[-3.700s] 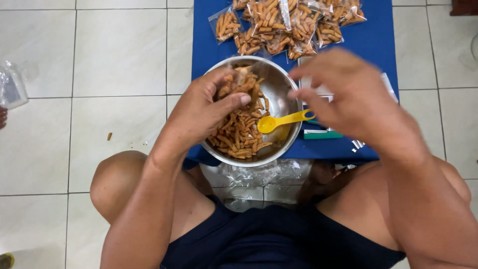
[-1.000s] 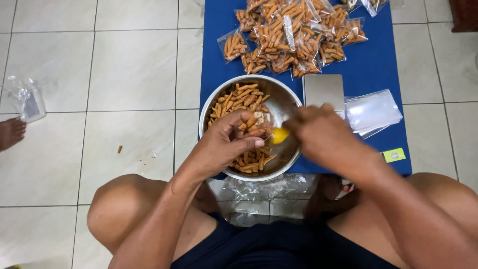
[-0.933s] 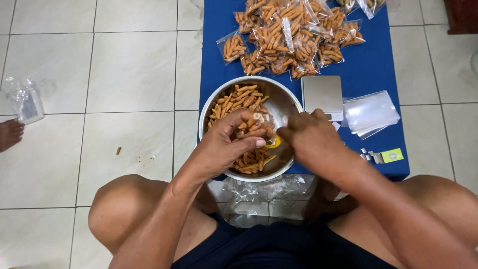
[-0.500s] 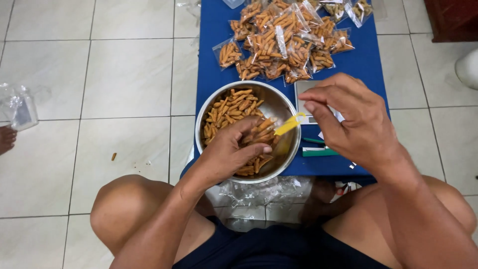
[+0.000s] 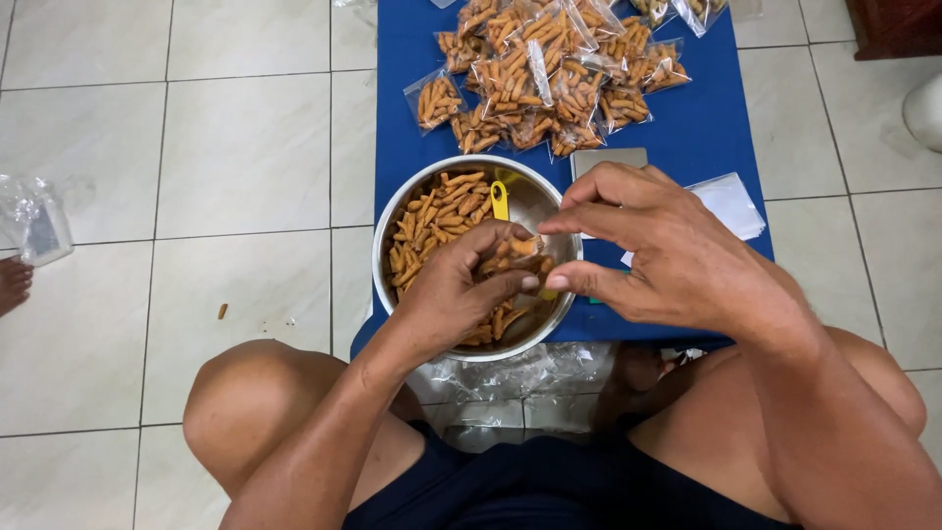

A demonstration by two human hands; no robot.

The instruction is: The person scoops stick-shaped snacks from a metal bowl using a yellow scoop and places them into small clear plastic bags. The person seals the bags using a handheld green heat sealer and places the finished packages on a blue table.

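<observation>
Since half a second ago our right hand (image 5: pixel 667 250) has dropped back from its raised spot toward the bowl, and the yellow scoop (image 5: pixel 499 199) it was lifting now lies inside the metal bowl (image 5: pixel 392 221), handle leaning on the far wall. Our left hand (image 5: pixel 466 285) is curled inside the bowl, grasping a small clump of orange snack sticks (image 5: pixel 439 211) between thumb and fingers. Our right hand has nothing we can make out in it; thumb and forefinger are pinched toward the left fingertips just above the bowl's near rim, and whether they grip a thin clear bag there we cannot tell. As for progress, a good heap of filled bags (image 5: pixel 549 69) already sits at the far end of the blue mat (image 5: pixel 706 128), so much of the packing looks done. We judge plenty remains: the bowl is still about half full, a stack of empty bags (image 5: pixel 731 201) waits to the right, just beside a small grey scale (image 5: pixel 603 159), and more clear plastic (image 5: pixel 510 378) lies by our knees on the tiled floor (image 5: pixel 235 147).
</observation>
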